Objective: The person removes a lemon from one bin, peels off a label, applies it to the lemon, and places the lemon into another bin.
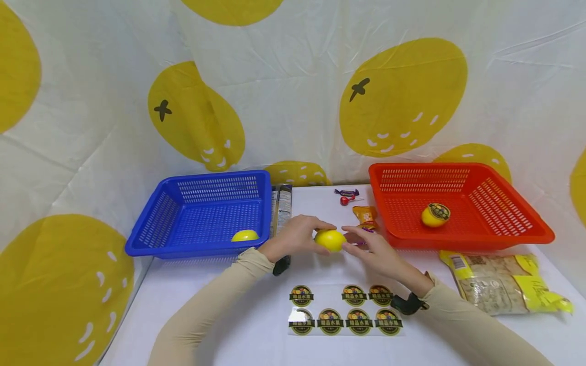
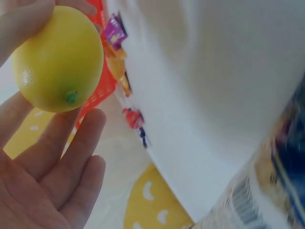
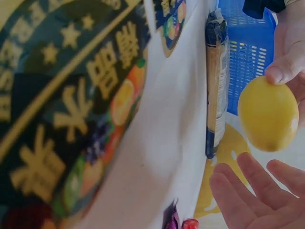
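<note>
Above the table, my left hand (image 1: pixel 299 235) holds a yellow lemon (image 1: pixel 331 241) between thumb and fingers. A small green stem end shows on this lemon (image 2: pixel 62 62) in the left wrist view. My right hand (image 1: pixel 379 255) is at the lemon's right end, its fingers extended. In the right wrist view, the right fingers (image 3: pixel 252 191) are just beside the lemon (image 3: pixel 268 114). Another lemon (image 1: pixel 245 235) lies in the blue basket (image 1: pixel 197 249). A lemon with a round dark label (image 1: pixel 434 217) sits in the red basket (image 1: pixel 467 243).
A clear sheet of round fruit stickers (image 1: pixel 320 293) lies in front of the hands. Wrapped candies (image 1: pixel 364 216) and a red lollipop (image 1: pixel 345 201) lie beside the red basket. Packaged bags stand by the blue basket (image 1: pixel 281 206) and at right (image 1: pixel 494 284). A patterned curtain (image 1: pixel 293 112) hangs behind.
</note>
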Demonstrator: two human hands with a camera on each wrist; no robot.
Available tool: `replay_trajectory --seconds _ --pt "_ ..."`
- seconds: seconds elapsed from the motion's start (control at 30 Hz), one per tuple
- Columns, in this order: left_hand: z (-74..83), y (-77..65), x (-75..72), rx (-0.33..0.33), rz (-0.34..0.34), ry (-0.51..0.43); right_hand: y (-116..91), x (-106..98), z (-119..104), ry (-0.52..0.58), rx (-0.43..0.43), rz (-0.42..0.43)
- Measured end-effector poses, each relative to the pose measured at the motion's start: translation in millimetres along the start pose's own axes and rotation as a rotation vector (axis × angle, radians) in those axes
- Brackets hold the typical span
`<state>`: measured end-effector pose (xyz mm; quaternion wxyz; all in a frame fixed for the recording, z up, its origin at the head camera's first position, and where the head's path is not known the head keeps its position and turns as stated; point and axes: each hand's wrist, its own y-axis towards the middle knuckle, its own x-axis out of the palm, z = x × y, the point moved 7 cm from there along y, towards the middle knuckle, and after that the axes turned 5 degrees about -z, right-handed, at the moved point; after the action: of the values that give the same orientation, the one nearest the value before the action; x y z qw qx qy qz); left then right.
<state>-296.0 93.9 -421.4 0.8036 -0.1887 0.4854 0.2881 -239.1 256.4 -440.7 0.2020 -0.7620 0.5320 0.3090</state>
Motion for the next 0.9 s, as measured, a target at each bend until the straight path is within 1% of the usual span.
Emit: replay_trajectory --seconds 0.17,0.3,0.43,0.57,0.67,0.83,0.9 --pt "1.8 5.3 9.5 0.003 -0.006 0.022 1.1 5.5 7.8 0.009 0.053 -0.045" --pt "0.7 9.1 15.9 0.003 -0.003 0.055 2.8 8.3 9.5 -0.002 0.043 -0.049" --pt "-0.8 10.4 21.7 -0.012 -0.003 0.068 5.7 12.8 11.0 -0.008 0.025 -0.059" --pt "-3.7 9.1 28.5 -0.041 -0.001 0.045 7.9 18.8 13.1 -0.004 0.048 -0.085" --pt "-5.6 8.5 32.7 -0.056 0.006 0.036 9.3 22.3 14.2 -0.025 0.060 -0.084" --pt "-10.0 7.9 36.6 -0.054 0.011 0.040 11.0 25.6 15.7 -0.092 0.060 -0.063" --pt "-13.0 6.5 36.6 -0.058 0.013 0.014 11.7 26.5 16.0 -0.101 0.069 -0.062"
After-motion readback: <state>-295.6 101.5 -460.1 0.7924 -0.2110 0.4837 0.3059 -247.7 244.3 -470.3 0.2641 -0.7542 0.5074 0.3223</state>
